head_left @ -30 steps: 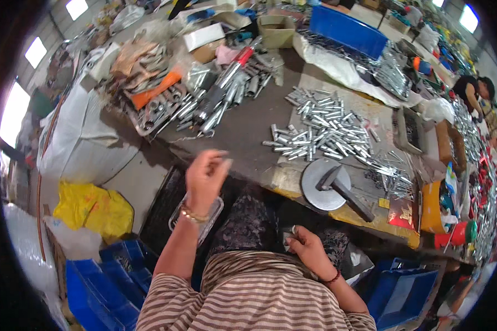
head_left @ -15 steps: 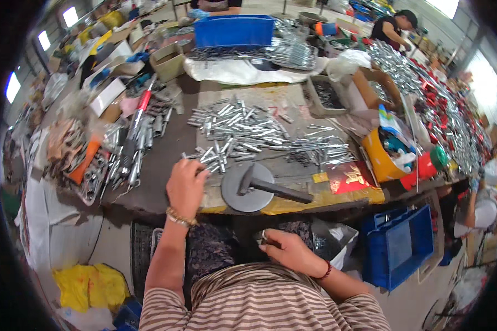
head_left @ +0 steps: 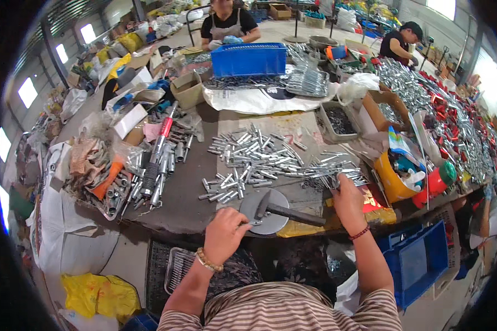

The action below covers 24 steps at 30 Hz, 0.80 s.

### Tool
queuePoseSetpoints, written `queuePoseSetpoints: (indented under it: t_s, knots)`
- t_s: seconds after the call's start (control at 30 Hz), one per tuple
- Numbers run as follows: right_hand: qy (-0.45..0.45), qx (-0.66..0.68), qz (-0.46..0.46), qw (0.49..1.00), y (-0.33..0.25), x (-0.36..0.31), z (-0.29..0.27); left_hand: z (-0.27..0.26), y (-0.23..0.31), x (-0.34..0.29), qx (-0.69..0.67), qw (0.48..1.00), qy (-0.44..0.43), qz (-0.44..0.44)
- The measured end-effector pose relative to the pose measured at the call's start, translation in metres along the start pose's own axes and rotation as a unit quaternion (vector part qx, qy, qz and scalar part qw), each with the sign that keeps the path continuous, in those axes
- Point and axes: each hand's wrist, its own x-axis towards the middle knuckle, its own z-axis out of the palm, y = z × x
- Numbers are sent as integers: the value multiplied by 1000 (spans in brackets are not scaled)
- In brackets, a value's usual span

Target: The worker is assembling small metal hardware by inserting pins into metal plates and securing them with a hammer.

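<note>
My left hand (head_left: 225,234) is at the near edge of the table, its thumb and fingers pinched on a small silvery metal piece (head_left: 255,223) by the rim of a round grey metal disc (head_left: 275,225). Across the disc lies a hammer (head_left: 292,214), its handle pointing right. My right hand (head_left: 350,205) reaches into a pile of thin metal rods (head_left: 328,167), fingertips closed together among them. What they pinch is too small to tell. Beyond the disc spreads a heap of short shiny metal tubes (head_left: 251,157).
Sockets and tools (head_left: 159,168) crowd the left side. A yellow tub (head_left: 391,179), a red-and-green container (head_left: 433,185) and a grey bin (head_left: 337,132) of dark parts stand right. A blue crate (head_left: 248,60) sits at the back, with a person behind it. Blue crates (head_left: 419,265) rest below right.
My right hand has risen from my lap to the rod pile. My left hand has come from the tubes to the disc's near-left rim with a small metal piece. The view has shifted.
</note>
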Motion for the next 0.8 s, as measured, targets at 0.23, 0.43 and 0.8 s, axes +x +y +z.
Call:
queuePoseSetpoints:
  t_s: [0.23, 0.43, 0.8]
  knots:
    - [-44, -7, 13, 999, 1, -19, -32, -2, 5, 0, -19, 1000, -1, 4]
    - [-100, 103, -19, 989, -55, -33, -56, 7, -5, 0, -14, 1000, -13, 11]
    - [-111, 129, -238, 956, -113, -44, -13, 6, -6, 3, -44, 999, 7, -16]
